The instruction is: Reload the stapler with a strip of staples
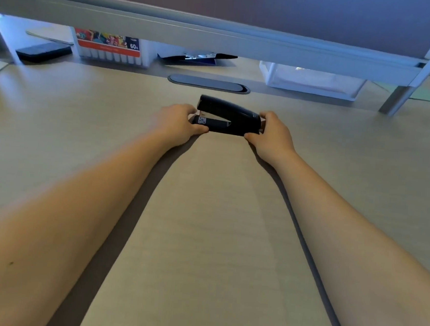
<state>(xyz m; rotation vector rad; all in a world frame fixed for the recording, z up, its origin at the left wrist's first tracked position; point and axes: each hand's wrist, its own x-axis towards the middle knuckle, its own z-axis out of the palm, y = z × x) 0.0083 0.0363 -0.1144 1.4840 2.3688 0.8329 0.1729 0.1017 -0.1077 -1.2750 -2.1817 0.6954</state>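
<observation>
A black stapler lies on the light wooden desk, far ahead of me, its mouth pointing left and its top arm slightly raised. My left hand grips the stapler's front end, thumb under the base. At the hinged rear end my right hand holds on with fingers around it. No strip of staples is visible.
A raised shelf spans the back of the desk. Under it stand a marker box, a dark flat case, dark papers and a clear plastic tray. A grey cable grommet sits just behind the stapler.
</observation>
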